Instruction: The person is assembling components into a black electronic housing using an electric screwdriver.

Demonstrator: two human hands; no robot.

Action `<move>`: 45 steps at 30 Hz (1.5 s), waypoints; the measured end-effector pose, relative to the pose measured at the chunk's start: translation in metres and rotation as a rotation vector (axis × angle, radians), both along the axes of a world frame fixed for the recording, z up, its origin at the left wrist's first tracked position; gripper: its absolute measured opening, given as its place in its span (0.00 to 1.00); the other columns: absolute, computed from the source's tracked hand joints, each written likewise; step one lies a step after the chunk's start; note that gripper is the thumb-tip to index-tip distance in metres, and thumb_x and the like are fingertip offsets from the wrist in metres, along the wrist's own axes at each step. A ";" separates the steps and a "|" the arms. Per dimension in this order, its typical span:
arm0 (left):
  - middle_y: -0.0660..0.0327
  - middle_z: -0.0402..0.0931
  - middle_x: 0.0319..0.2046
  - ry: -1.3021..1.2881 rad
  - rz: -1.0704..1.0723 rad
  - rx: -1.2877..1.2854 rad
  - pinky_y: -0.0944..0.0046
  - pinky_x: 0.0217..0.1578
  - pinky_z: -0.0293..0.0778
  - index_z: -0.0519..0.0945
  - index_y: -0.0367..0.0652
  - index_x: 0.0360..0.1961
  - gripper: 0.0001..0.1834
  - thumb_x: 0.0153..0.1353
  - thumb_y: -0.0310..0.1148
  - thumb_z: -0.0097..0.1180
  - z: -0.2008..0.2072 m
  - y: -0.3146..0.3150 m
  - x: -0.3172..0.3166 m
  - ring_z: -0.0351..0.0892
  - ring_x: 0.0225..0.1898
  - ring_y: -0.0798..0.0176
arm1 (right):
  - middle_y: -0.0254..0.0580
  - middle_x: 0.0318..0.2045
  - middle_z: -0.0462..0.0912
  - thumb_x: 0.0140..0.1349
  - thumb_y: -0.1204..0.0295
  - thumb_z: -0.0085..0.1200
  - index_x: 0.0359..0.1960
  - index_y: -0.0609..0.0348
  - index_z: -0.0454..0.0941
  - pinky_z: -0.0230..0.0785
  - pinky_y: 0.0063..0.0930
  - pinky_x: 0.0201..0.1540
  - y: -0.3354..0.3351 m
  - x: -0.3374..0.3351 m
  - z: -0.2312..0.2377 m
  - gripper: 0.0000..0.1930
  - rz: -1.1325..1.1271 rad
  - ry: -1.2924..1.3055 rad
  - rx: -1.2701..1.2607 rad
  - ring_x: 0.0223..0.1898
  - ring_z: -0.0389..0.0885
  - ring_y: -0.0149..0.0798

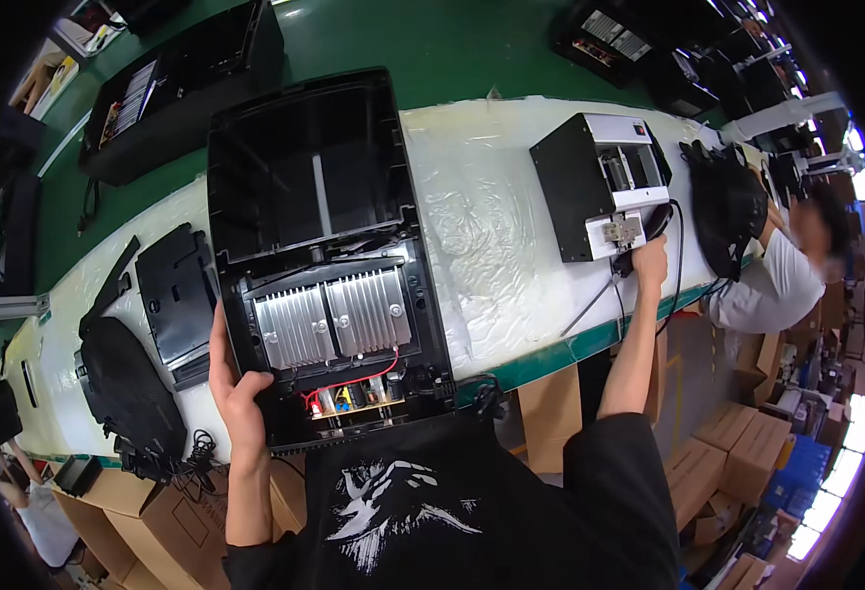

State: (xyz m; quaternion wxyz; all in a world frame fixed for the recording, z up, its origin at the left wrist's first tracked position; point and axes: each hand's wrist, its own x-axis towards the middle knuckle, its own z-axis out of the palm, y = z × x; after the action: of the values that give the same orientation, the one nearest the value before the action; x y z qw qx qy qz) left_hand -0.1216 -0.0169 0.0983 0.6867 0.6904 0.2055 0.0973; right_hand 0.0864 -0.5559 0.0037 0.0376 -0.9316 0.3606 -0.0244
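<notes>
A black housing [430, 324] lies open in front of me, its hollow upper half holding nothing but a pale strip. Two finned silver heat sinks [332, 320] are screwed into the lower half, above a small circuit board [358, 405] with a red wire. My left hand [242, 408] grips the housing's left edge, thumb on top; its fingers are partly hidden beneath the side. Out to the right, my right hand [650, 261] is closed around a black corded electric screwdriver [659, 220]. It is right beside a black-and-white screw feeder [572, 187]; the bit's tip cannot be made out.
Black panels [172, 295] and a rounded black cover [129, 388] with coiled cable lie left on the film-covered bench [481, 206]. Finished-looking black cases [181, 93] stand beyond on green. A co-worker [776, 280] handles a black part at far right. Cardboard boxes [737, 447] fill the floor below.
</notes>
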 end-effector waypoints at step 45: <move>0.51 0.64 0.60 -0.013 0.201 0.030 0.83 0.27 0.65 0.58 0.35 0.66 0.49 0.31 0.16 0.37 -0.007 -0.064 0.003 0.71 0.52 0.66 | 0.41 0.24 0.71 0.59 0.39 0.42 0.44 0.62 0.69 0.60 0.31 0.29 0.093 -0.025 0.197 0.33 1.054 -1.149 1.239 0.23 0.68 0.36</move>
State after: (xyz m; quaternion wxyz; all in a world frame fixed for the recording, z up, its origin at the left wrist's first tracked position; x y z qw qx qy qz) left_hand -0.1188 -0.0805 0.0910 0.6643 0.6760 0.2677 0.1733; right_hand 0.0618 -0.4629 0.2008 0.6924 -0.6353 -0.2229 -0.2595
